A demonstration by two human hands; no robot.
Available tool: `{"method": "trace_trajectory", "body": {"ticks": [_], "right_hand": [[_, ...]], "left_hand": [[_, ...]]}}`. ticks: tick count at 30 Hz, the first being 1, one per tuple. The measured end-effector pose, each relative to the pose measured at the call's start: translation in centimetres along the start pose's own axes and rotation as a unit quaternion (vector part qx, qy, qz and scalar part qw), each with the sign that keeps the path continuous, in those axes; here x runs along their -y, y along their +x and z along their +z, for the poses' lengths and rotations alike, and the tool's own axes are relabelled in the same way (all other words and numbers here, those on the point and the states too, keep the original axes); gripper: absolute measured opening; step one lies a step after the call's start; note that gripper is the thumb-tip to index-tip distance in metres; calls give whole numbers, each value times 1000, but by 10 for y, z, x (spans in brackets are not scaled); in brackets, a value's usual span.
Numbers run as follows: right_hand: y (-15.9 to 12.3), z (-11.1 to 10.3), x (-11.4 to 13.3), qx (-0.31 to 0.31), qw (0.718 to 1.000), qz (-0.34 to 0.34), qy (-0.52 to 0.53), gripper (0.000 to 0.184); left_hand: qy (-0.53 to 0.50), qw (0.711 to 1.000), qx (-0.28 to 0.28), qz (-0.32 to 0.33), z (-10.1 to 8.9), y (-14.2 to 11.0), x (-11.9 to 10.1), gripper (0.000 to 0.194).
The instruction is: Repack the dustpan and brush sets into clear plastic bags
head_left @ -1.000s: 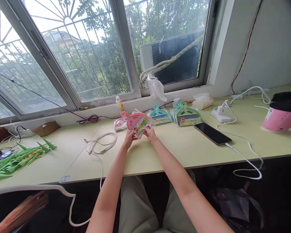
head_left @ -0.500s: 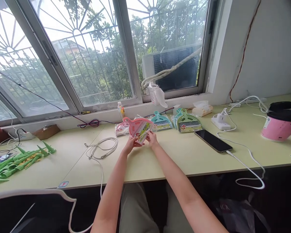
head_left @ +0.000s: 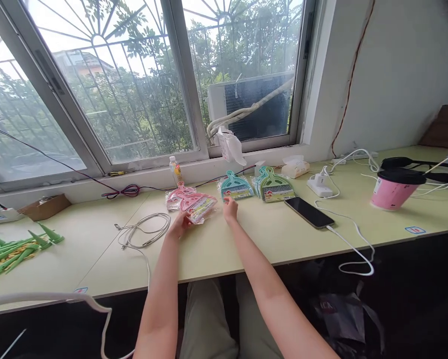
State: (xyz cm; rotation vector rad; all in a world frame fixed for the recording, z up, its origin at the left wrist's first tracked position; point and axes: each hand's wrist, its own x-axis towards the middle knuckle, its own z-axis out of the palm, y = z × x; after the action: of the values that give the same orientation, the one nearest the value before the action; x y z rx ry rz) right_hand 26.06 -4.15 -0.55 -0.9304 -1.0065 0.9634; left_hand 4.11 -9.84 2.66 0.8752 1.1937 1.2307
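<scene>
My left hand (head_left: 181, 224) grips the near left edge of a pink dustpan and brush set (head_left: 197, 205) in clear wrapping, low over the table. Another wrapped pink set (head_left: 179, 193) lies partly behind it. My right hand (head_left: 230, 209) has curled fingers at the near left corner of a teal dustpan and brush set (head_left: 237, 188), seemingly pinching it; the fingertips are partly hidden. To the right, a green set (head_left: 276, 189) lies over teal ones, all with printed labels.
A phone (head_left: 309, 213) on a white cable lies right of the sets, near a power adapter (head_left: 319, 187) and a pink cup (head_left: 394, 192). Left are a coiled cable (head_left: 149, 230) and green plastic pieces (head_left: 22, 252). A bottle (head_left: 175, 169) stands by the window.
The pink set has come down closer to the table in my left hand. My right hand has let go of it and moved right to the teal set. The view has turned right.
</scene>
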Motion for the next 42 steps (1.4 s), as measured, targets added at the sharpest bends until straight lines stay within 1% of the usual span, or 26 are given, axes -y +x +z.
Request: {"method": "trace_trajectory", "body": {"ticks": [2,4,6,7,8,9,11,12,13,15,17,20,23,25,27,30,32,34,36,37,40,42], "right_hand": [[-3,-2,5,7,995,-64,-75,33],[-8,-1,13,55,983,-119,-130,49],[-11,0,22,99,976,-148,-126,61],[-13,1,27,112,975,-154,-113,63],[-14,0,31,129,975,-153,-99,60],[-14,-1,35,151,974,-144,-88,51],[-14,-3,41,197,971,-112,-72,24],[-14,-4,42,210,971,-98,-65,15],[-14,-5,44,213,971,-88,-59,13],[-13,-6,45,198,975,-86,-46,17],[-13,-5,45,180,978,-97,-47,19],[-15,-2,44,139,976,-136,-101,16],[-20,-1,44,90,966,-183,-158,13],[-22,-2,43,71,962,-195,-175,12],[-23,-3,41,66,961,-189,-193,12],[-21,-3,35,81,963,-163,-197,13],[-19,-2,31,95,974,-137,-153,17],[-16,0,28,99,985,-111,-87,21],[-15,1,27,84,991,-99,-41,23],[-14,2,27,74,992,-99,-35,22],[-15,3,27,45,992,-102,-57,20],[-16,3,27,31,990,-112,-81,17]], "left_hand": [[-8,1000,-2,-4,-10,-3,-4,14],[-17,1000,6,-6,-20,-5,-8,11],[-26,1000,16,-4,-29,-8,-10,11],[-29,999,18,0,-32,-9,-10,13],[-32,999,17,4,-35,-9,-10,14],[-32,999,13,7,-36,-9,-10,15],[-29,999,15,6,-37,-8,-8,15],[-24,999,24,3,-38,-7,-7,15],[-15,999,38,-2,-37,-6,-6,14],[7,997,71,-10,-37,-4,-4,12],[24,996,89,-14,-36,-4,-3,11],[38,995,88,-19,-32,-7,-1,13],[38,995,93,-23,-28,-12,-1,15],[31,995,96,-27,-26,-13,-1,14],[28,995,92,-32,-24,-13,-1,12],[25,996,83,-37,-24,-13,-2,13],[19,995,89,-39,-24,-13,-1,16],[4,994,108,-31,-23,-13,0,20],[-9,991,130,-20,-22,-13,2,22],[-12,990,137,-16,-21,-13,3,23],[0,988,153,-11,-19,-12,5,25],[26,986,166,-11,-17,-12,5,32]]}}
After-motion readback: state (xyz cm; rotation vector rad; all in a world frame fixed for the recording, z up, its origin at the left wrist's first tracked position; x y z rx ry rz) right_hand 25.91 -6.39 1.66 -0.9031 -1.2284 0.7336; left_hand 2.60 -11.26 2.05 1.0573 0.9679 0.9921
